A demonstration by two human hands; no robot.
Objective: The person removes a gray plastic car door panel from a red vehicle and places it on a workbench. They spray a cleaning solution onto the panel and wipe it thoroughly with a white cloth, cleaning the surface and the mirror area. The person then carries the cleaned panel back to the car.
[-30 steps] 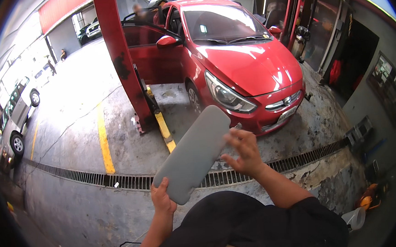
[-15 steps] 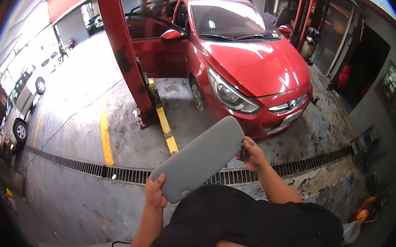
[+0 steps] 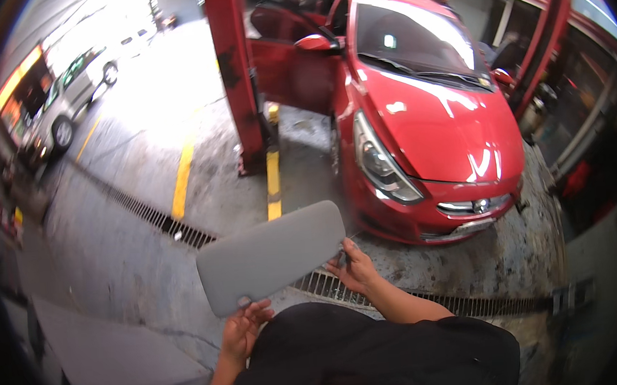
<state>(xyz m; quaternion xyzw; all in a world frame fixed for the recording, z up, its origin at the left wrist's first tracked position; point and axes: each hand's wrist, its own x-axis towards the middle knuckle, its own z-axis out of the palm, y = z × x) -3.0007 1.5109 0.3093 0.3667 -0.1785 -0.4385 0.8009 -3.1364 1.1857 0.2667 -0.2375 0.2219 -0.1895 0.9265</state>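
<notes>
A grey sun visor (image 3: 273,253), long and flat with rounded corners, is held out in front of my black shirt, tilted with its right end higher. My right hand (image 3: 355,266) pinches its lower right corner between thumb and fingers. At the lower left edge, beside a small notch in the visor, my left hand (image 3: 241,329) has its palm turned up and its fingers loosely apart. Its fingertips touch or nearly touch that edge; the exact contact is hard to see.
A red car (image 3: 433,126) stands ahead with its door (image 3: 289,72) open, between red lift posts (image 3: 234,76). A drain grate (image 3: 329,285) crosses the floor. At lower left is a pale flat surface (image 3: 112,349). A silver vehicle (image 3: 66,109) and people are farther back.
The visor has shifted left and lies closer to level. My left hand has let go of its left end and moved under the lower edge. The view has swung, moving the car right.
</notes>
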